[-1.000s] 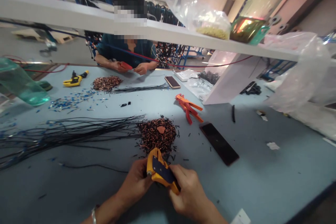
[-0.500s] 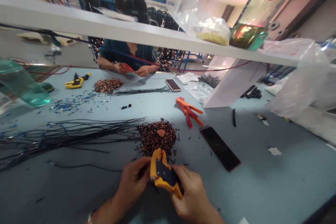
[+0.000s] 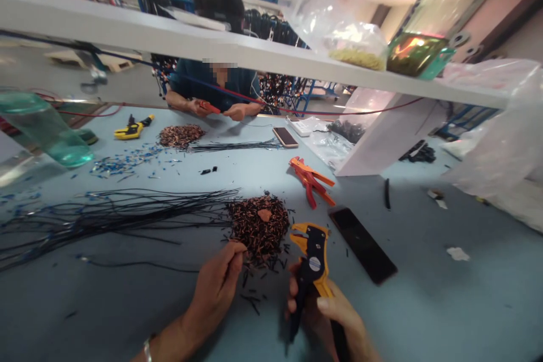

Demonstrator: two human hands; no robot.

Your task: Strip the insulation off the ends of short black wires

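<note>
My right hand [image 3: 335, 317] is wrapped around the handles of a yellow and dark-blue wire stripper [image 3: 314, 257], whose jaws point up and away from me, apart from the left hand. My left hand [image 3: 218, 277] is closed in a pinch at the near left edge of a pile of short black and copper-coloured wire ends [image 3: 258, 226]. A single black wire [image 3: 148, 265] with a blue-tipped end runs across the table into this hand. Its held end is hidden by the fingers.
A bundle of black wires [image 3: 127, 215] lies left. Red-orange pliers [image 3: 311, 181] and a dark phone [image 3: 362, 243] lie right. Behind are a yellow-black tool [image 3: 133, 127], a green bottle [image 3: 55, 130] and a white shelf [image 3: 169, 31]. Across the table, a co-worker's hands hold a red tool [image 3: 209, 107].
The wire stripper has moved right, away from the left hand, and turned so its flat side faces up. The left hand stays near the pile, still pinched. The view has shifted slightly.
</note>
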